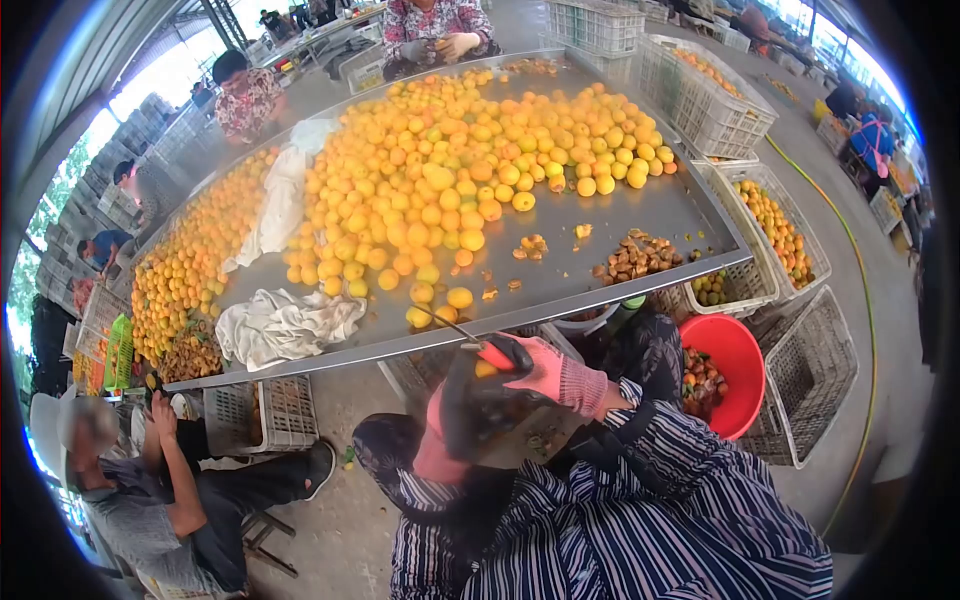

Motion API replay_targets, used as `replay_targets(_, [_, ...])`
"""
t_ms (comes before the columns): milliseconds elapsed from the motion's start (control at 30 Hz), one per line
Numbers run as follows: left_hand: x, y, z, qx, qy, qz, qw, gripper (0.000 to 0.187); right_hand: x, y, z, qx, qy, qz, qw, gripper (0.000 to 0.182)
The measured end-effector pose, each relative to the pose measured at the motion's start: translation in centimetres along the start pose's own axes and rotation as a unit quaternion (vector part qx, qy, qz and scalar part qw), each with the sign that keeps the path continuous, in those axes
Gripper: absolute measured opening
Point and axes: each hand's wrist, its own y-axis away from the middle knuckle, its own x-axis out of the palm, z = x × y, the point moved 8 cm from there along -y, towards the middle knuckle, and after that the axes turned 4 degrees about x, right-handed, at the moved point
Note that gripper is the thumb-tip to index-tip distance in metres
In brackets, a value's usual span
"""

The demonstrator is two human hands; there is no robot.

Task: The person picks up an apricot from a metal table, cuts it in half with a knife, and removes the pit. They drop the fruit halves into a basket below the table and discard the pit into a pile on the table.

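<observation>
My right hand (540, 370), in a pink glove with black fingers, is closed around the red handle of a knife (494, 355). Its thin blade points up and left over the table's edge. My left hand (455, 410), gloved alike and smeared by motion, is just below and left of it. A small yellow-orange fruit (486, 368) shows between the two hands, seemingly in the left fingers, though much of it is hidden. Beyond them, the metal table (590, 235) bears a large heap of yellow-orange fruit (430, 180), with brown scraps (640, 257) near its front right edge.
White cloths (285, 325) lie on the table's left part. By my right knee stands a red bucket (745, 385) holding brown scraps. Plastic crates (815, 370) line the right side, near a yellow hose (865, 300). A person (170, 510) sits at left; others are across the table.
</observation>
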Motion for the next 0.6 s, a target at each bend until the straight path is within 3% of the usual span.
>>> replay_targets(33, [-1.1, -0.7, 1.3, -0.003, 0.002, -0.002, 1.0, 0.042, 0.0, 0.0, 0.7, 0.004, -0.001, 0.002, 1.0, 0.048])
replay_targets(67, [-2.1, -1.3, 1.5, 0.065, 0.014, -0.001, 0.998, 0.042, 0.3, 0.3, 0.1, 0.126, -0.183, 0.015, 0.975, 0.045])
replay_targets(100, [-2.6, -1.6, 1.1, 0.131, 0.026, -0.001, 0.991, 0.042, 1.2, 1.0, -0.8, 0.242, -0.357, 0.025, 0.902, 0.041])
replay_targets(133, [-2.8, -2.2, 2.5, 0.089, 0.152, -0.023, 0.984, 0.04, 1.2, 0.8, -0.7, 0.202, -0.337, 0.06, 0.918, 0.037])
replay_targets(167, [-3.2, -2.1, 2.7, 0.087, 0.154, -0.026, 0.984, 0.04, 1.3, 0.9, -1.1, 0.206, -0.337, 0.061, 0.917, 0.037])
replay_targets(200, [-2.9, -1.4, 0.7, 0.19, -0.059, -0.008, 0.98, 0.04, 1.3, 1.0, -1.7, 0.228, -0.356, 0.041, 0.905, 0.037])
replay_targets(233, [-1.6, -0.4, -1.2, 0.283, -0.269, 0.01, 0.921, 0.039, 1.3, 1.0, -2.5, 0.248, -0.374, 0.022, 0.893, 0.037])
replay_targets(267, [-1.0, 0.2, -2.1, 0.282, -0.269, 0.006, 0.921, 0.039, 1.2, 0.9, -3.3, 0.222, -0.384, 0.007, 0.896, 0.038])
replay_targets(300, [-1.1, 0.2, -1.7, 0.14, 0.032, -0.017, 0.99, 0.04, 1.1, 0.9, -4.0, 0.223, -0.385, 0.011, 0.896, 0.038])
replay_targets(333, [-0.4, 0.6, 0.0, -0.016, 0.331, -0.038, 0.943, 0.04, -0.2, 0.5, -3.7, 0.149, -0.149, 0.004, 0.978, 0.04])
replay_targets(367, [-1.1, 0.6, 0.3, -0.013, 0.332, -0.043, 0.942, 0.04, -0.7, 0.0, -2.7, 0.061, 0.096, -0.002, 0.993, 0.042])
replay_targets(400, [-2.4, 0.5, 1.0, -0.009, 0.315, -0.069, 0.946, 0.041, -0.5, -0.2, -3.5, 0.204, 0.242, 0.076, 0.946, 0.05])
replay_targets(433, [-3.5, 0.4, 1.5, -0.006, 0.297, -0.094, 0.95, 0.041, -0.4, -0.1, -3.5, 0.203, 0.241, 0.078, 0.946, 0.05])
replay_targets(500, [-4.3, 0.1, 2.0, -0.004, 0.302, -0.092, 0.949, 0.041, -1.9, 0.1, -2.5, 0.14, -0.034, -0.058, 0.988, 0.055])
replay_targets(533, [-4.6, 0.1, 2.6, -0.005, 0.306, -0.089, 0.948, 0.04, -1.5, 0.2, -3.2, 0.108, -0.239, -0.071, 0.962, 0.055])
replay_targets(567, [-5.4, -0.5, 4.2, -0.009, 0.305, -0.088, 0.948, 0.04, -1.5, 0.7, -3.4, 0.11, -0.24, -0.075, 0.962, 0.055])
replay_targets(600, [-7.5, -0.7, 2.1, 0.236, -0.061, -0.124, 0.962, 0.041, -0.9, 0.5, -1.5, 0.1, -0.312, -0.055, 0.943, 0.053])
